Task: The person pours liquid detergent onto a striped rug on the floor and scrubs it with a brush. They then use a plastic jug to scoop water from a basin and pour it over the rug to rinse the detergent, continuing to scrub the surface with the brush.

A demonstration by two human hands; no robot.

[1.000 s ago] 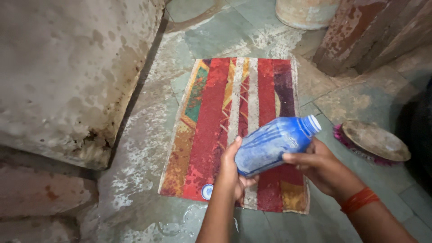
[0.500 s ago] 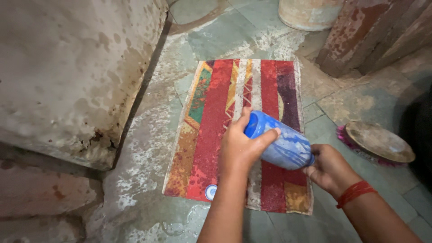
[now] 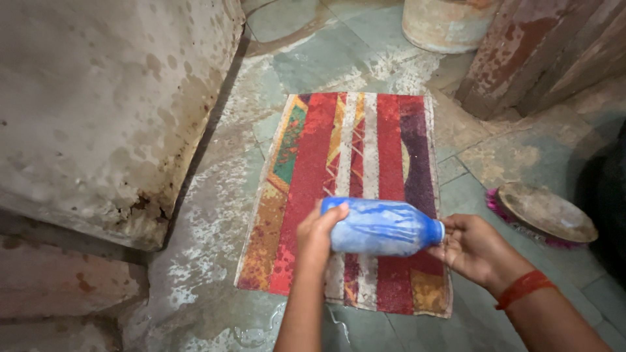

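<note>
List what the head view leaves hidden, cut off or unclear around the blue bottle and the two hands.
- Blue bottle: its base is covered by the left hand; its mouth faces the right hand, so whether a cap is on cannot be told.
- Striped mat: its middle near part lies behind bottle and hands.
- Round brush: bristles mostly under its back.
- Bucket: cut off by the top edge.

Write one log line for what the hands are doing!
left hand: holds blue bottle base | right hand: at its neck | bottle: sideways over striped mat

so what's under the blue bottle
A striped red mat on the wet stone floor lies below the blue bottle, held sideways by left hand and right hand. The stripes directly beneath are covered.
</note>
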